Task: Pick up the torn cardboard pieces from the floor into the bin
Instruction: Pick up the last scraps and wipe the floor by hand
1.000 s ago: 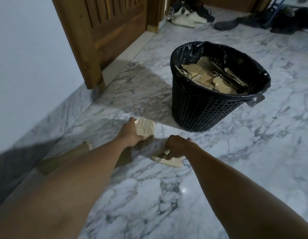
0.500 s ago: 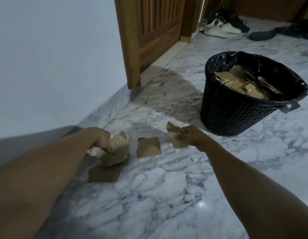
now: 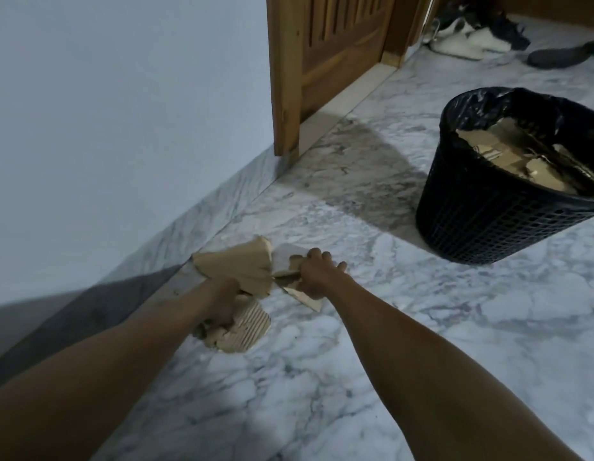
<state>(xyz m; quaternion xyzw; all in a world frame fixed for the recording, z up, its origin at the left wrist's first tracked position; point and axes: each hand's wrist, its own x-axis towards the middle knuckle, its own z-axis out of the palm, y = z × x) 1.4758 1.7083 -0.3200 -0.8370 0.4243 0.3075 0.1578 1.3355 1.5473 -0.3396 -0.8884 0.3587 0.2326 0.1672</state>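
Two bare hands work low over the white-and-grey marble floor (image 3: 405, 327), both well to the left of the round black mesh plastic bin (image 3: 482, 224) and nearer the camera than it. The left hand (image 3: 222, 304), the one farther from the bin, is clenched round a bundle of cardboard. A flat tan torn cardboard piece (image 3: 239, 267) sticks out above its knuckles, fanning away toward the pale blue wall (image 3: 122, 111). A ribbed corrugated cardboard piece (image 3: 247, 331) pokes out beneath the fist on the near side.

The right hand (image 3: 317, 276), just beside the left on the bin side, has its fingers curled round pale torn cardboard scraps (image 3: 305, 299). One pointed corner juts out under the palm toward the camera, and a darker edge shows at the thumb side, almost touching the flat tan piece. Whether either bundle touches the floor, I cannot tell.

Inside the bin, more torn tan cardboard pieces (image 3: 502, 154) lie heaped close to the rim, against the crumpled black plastic liner (image 3: 482, 104). Beyond the bin to its left stands a brown wooden door (image 3: 339, 54). Behind the bin, a few dark and white shoes (image 3: 472, 41) lie on the floor.
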